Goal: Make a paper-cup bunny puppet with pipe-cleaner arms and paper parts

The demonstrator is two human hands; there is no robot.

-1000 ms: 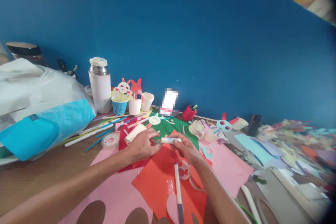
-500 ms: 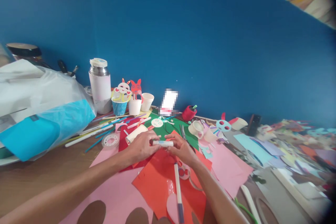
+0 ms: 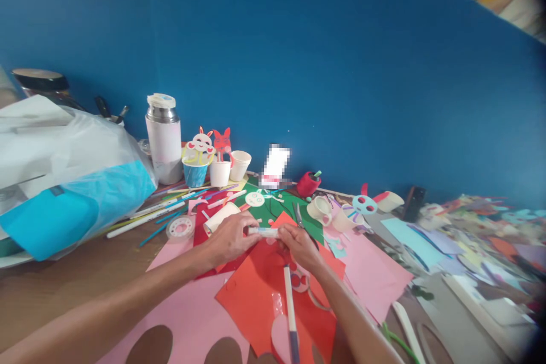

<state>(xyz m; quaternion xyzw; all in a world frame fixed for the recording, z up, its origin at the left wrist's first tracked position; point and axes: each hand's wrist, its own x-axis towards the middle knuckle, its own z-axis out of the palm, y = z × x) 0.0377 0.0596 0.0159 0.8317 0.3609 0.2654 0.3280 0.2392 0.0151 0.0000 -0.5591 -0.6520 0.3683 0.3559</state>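
Note:
A small white tube with pale blue print lies level between my two hands. My left hand is closed on its left end, and my right hand pinches its right end. Beneath them is red-orange paper on pink sheets. A white marker with a dark end lies on the red paper. Left of my hands, a white paper cup rests on its side. Beyond them a white rabbit face cutout sits on green paper.
Scissors, a tape roll and a red cup surround the hands. At the left stand a flask and a plastic bag. Decorated cups line the blue wall. Paper scraps cover the right side.
The fingers of my right hand, spread along the tube before, have drawn together on its right end. My left hand has hardly moved.

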